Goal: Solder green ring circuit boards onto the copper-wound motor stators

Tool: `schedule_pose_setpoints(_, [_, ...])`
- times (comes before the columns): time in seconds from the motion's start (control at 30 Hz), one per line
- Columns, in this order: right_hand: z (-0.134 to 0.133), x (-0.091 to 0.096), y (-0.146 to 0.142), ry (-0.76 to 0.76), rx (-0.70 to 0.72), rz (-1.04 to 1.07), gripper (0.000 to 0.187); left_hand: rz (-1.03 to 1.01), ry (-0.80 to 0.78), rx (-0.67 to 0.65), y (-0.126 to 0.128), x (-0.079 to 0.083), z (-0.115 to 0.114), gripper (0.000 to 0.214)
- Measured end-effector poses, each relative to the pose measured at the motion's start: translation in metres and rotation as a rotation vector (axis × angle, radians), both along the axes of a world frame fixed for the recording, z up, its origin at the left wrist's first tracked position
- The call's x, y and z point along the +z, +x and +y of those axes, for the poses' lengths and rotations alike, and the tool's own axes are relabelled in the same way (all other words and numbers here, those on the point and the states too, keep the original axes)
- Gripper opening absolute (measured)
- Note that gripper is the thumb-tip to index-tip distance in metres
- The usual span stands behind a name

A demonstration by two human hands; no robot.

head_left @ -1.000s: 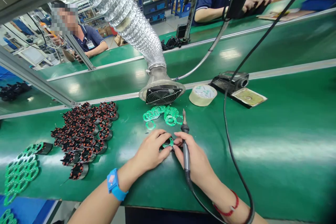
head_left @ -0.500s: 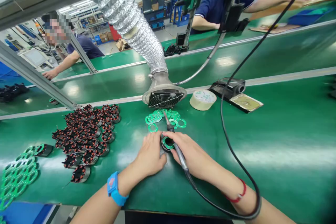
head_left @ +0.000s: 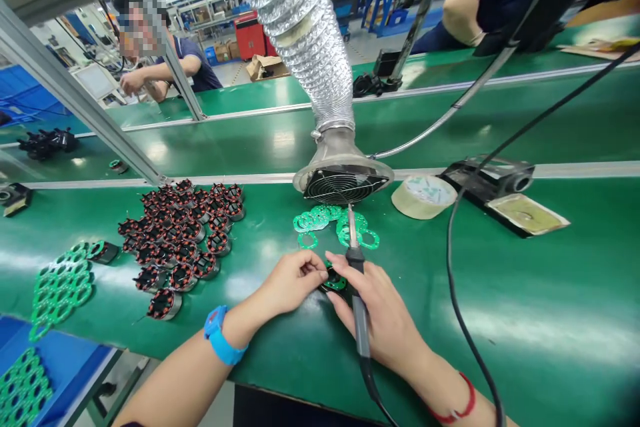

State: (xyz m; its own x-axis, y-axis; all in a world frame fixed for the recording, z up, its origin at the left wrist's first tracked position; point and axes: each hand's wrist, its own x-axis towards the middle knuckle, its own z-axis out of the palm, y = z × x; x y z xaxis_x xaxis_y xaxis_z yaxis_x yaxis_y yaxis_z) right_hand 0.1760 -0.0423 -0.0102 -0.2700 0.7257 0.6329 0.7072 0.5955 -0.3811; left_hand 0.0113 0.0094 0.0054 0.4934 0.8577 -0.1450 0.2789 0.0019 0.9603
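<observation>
My left hand (head_left: 295, 280) is closed, thumb and fingertips pinched at the left edge of a motor stator topped with a green ring circuit board (head_left: 334, 280). What lies right between those fingertips is hidden. My right hand (head_left: 383, 313) is wrapped round a soldering iron (head_left: 360, 320), its tip pointing up and away from me. The thumb and forefinger of that hand also reach to the stator's right side. Just beyond, loose green ring boards (head_left: 320, 217) lie in a small pile under the fan-fronted fume hood (head_left: 345, 183).
Rows of copper-wound stators (head_left: 185, 233) stand to the left, beside a panel of joined green ring boards (head_left: 63, 287). A tape roll (head_left: 424, 197) and a soldering-iron stand (head_left: 500, 183) are at the right. The iron's black cable (head_left: 450, 240) arcs across that side. Co-workers sit across the bench.
My view has shifted, so the bench things appear farther right. My left fingers have drawn into a pinch at the stator's edge. The soldering iron now points more straight up in my right hand.
</observation>
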Motion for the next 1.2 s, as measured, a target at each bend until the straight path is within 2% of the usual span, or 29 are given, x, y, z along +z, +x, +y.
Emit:
schedule_pose_setpoints(0.17, [0.0, 0.003, 0.003, 0.035, 0.036, 0.029, 0.035, 0.026, -0.007, 0.046, -0.001, -0.002, 0.002, 0.01])
schedule_pose_setpoints(0.27, [0.001, 0.003, 0.004, 0.033, 0.063, 0.093, 0.039, 0.11, 0.091, 0.073, 0.0, 0.001, 0.001, 0.009])
schedule_pose_setpoints(0.37, [0.0, 0.004, 0.008, 0.017, 0.024, 0.165, 0.042, 0.224, 0.192, 0.082, 0.001, 0.003, 0.0, 0.011])
schedule_pose_setpoints(0.53, [-0.006, 0.001, 0.02, -0.051, -0.083, 0.302, 0.019, 0.319, 0.244, 0.094, 0.0, 0.004, 0.0, 0.012])
schedule_pose_setpoints(0.8, [-0.01, 0.005, 0.026, -0.054, 0.035, 0.409, 0.01, 0.385, 0.348, 0.096, 0.0, 0.003, -0.003, 0.012])
schedule_pose_setpoints(1.0, [-0.013, 0.001, 0.026, -0.058, 0.013, 0.421, 0.012, 0.437, 0.423, 0.092, 0.001, 0.001, -0.003, 0.012])
schedule_pose_setpoints(1.1, [-0.011, -0.002, 0.022, -0.143, -0.066, 0.471, 0.027, 0.45, 0.445, 0.086, 0.001, 0.0, -0.003, 0.012])
schedule_pose_setpoints(1.2, [-0.004, -0.005, 0.015, -0.241, -0.085, 0.35, 0.038, 0.459, 0.449, 0.083, 0.002, 0.0, -0.004, 0.012])
